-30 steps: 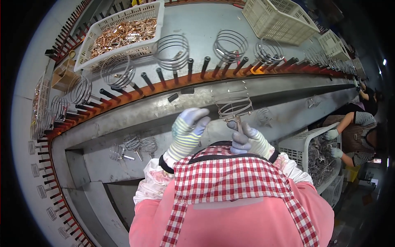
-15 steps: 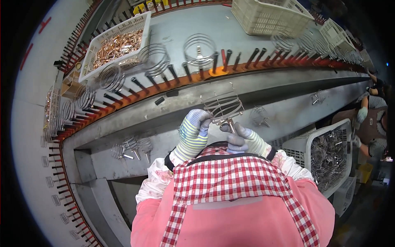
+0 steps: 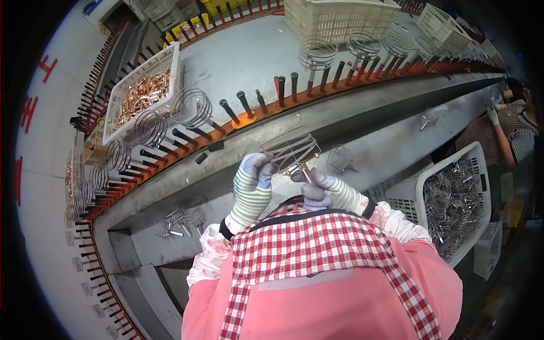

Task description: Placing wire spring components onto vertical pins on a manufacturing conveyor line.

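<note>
Just in front of my chest I hold a wire basket (image 3: pixel 290 148) made of bent metal rods, with a short metal stem (image 3: pixel 306 171) at its near end. My left hand (image 3: pixel 253 182), in a striped knit glove, is closed with thumb and fingers on the basket's left edge. My right hand (image 3: pixel 328 190), gloved too, has its fingers wrapped round the stem. The fingertips partly hide where stem and wires meet. Beyond them in the grey metal trough lies another wire basket (image 3: pixel 341 158); several more wire baskets (image 3: pixel 180 220) lie at the left.
A curved rail (image 3: pixel 294 107) with black-tipped pegs, some carrying wire baskets, runs beyond the trough. Behind it stand a white crate of copper-coloured pieces (image 3: pixel 145 96) and a cream crate (image 3: pixel 340 22). At my right is a crate (image 3: pixel 422 187) full of wire baskets; a co-worker (image 3: pixel 513 130) is beyond.
The pegs and the baskets on them have moved left along the rail. The wire basket in my hands has tilted slightly, my grip unchanged. The whole view has shifted a little.
</note>
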Motion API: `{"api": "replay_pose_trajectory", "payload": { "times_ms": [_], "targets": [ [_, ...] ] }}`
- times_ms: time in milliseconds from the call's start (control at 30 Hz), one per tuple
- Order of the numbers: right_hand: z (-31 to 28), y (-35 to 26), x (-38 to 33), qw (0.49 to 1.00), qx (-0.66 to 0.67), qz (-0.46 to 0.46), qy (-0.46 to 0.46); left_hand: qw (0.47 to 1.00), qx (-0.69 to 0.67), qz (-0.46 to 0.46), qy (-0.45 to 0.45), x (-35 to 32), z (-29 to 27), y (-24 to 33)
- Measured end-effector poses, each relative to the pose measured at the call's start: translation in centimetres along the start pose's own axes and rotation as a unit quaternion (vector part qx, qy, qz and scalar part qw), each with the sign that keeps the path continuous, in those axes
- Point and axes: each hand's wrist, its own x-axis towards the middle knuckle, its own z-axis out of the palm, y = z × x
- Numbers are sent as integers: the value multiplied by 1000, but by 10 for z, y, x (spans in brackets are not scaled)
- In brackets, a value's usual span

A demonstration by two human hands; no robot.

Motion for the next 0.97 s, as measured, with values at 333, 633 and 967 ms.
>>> {"api": "replay_pose_trajectory", "payload": {
  "times_ms": [333, 633, 967],
  "targets": [
    [14, -4, 5, 978, -120, -80, 150, 995, 53, 30, 75, 4, 3, 20],
    [-3, -5, -6, 943, -280, -50, 175, 977, 192, 94, -10, 38, -4, 49],
    [-13, -28, -28, 920, -369, -21, 134, 914, -220, -260, -219, 48, 7, 53]
  ]
}}
